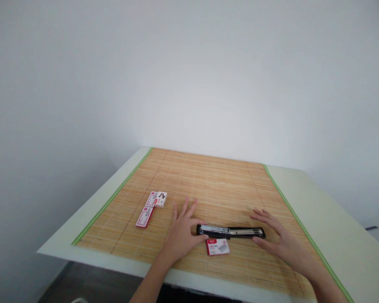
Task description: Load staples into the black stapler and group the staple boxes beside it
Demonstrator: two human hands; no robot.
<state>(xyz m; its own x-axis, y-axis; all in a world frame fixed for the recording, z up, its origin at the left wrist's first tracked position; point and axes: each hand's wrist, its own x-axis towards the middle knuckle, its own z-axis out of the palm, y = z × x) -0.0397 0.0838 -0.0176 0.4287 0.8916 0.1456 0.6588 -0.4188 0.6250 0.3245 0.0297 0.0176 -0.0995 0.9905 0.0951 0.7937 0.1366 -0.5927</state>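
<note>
A black stapler [230, 232] lies opened out flat on the bamboo mat, its metal inner parts facing up. My left hand [185, 231] has thumb and index finger around the stapler's left end, with the other fingers spread over the mat. At the opposite end, my right hand [279, 242] is open, its thumb close to or touching the stapler's lower edge and its fingers stretched out beyond it. Just below the stapler sits a small red and white staple box [218, 247], near my left thumb.
Farther left on the mat, two flat red and white boxes [144, 216] [151, 199] lie end to end, beside a small white box [161, 199]. The green-edged bamboo mat [208, 181] covers much of the white table [328, 206]. A pale wall [208, 84] stands behind.
</note>
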